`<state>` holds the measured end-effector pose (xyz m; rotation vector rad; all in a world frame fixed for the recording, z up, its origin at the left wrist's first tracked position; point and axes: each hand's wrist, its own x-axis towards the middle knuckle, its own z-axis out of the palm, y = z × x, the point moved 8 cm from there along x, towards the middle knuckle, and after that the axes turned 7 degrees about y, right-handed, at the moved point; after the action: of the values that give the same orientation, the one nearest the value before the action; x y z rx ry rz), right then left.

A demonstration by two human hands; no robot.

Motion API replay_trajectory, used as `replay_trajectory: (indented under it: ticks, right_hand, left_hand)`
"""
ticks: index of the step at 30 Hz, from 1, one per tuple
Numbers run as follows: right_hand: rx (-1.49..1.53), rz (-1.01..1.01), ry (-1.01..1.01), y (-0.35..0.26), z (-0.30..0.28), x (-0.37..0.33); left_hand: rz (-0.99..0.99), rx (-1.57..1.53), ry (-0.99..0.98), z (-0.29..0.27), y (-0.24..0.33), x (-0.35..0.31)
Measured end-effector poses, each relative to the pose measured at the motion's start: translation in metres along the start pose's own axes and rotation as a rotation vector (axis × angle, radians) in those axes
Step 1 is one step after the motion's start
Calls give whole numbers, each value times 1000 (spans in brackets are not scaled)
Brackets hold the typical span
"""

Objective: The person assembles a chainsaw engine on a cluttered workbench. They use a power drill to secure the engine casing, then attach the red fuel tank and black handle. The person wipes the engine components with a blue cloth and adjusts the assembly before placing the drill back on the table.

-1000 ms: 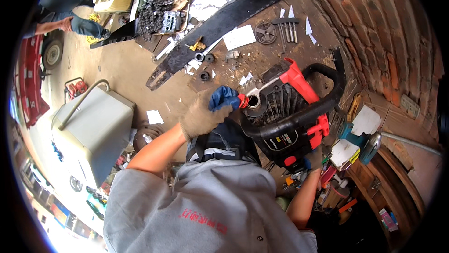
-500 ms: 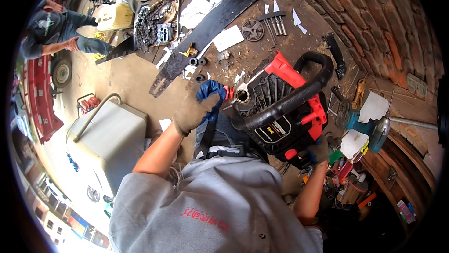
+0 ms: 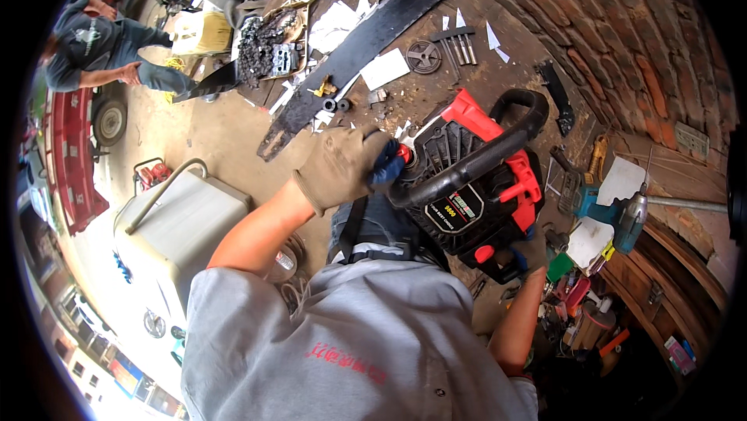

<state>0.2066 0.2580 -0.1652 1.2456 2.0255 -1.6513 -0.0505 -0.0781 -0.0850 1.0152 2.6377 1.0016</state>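
Note:
A red and black chainsaw body (image 3: 451,149) with no bar on it rests tilted in front of me at the bench edge. My left hand (image 3: 352,160), in a tan and blue work glove, is closed on a small red cap (image 3: 403,154) at the filler opening on the saw's left side. The fingers hide much of the cap, so I cannot tell how far it is seated. My right hand (image 3: 531,252), gloved too, wraps round the rear handle at the lower right, mostly behind the saw. The black front handle (image 3: 467,176) arches across the body.
A long guide bar (image 3: 358,55) lies across the wooden bench beside a tray of dark chain (image 3: 261,51). Near them are a pulley (image 3: 422,57) and white papers (image 3: 385,69). A teal drill (image 3: 629,219) lies right, by a brick wall (image 3: 638,55). Another person (image 3: 109,47) is far left.
My left hand has brought the red cap rightward from just beside the filler opening onto it, and has turned over it. My right hand keeps its hold on the saw.

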Motion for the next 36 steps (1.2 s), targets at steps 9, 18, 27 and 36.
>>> replay_trajectory:
  ticks: [9, 18, 27, 36]
  right_hand:
    - [13, -28, -40, 47, -18, 18]
    - [-88, -95, -38, 46, -24, 21]
    - [-285, -104, 13, 30, -23, 15]
    - [-187, -21, 17, 39, -22, 17]
  left_hand:
    - [-518, -713, -77, 24, -38, -28]
    - [-491, -457, -29, 23, -39, -28]
    - [-374, -359, 54, 15, -30, -25]
    - [-611, -624, 39, 37, -50, -38]
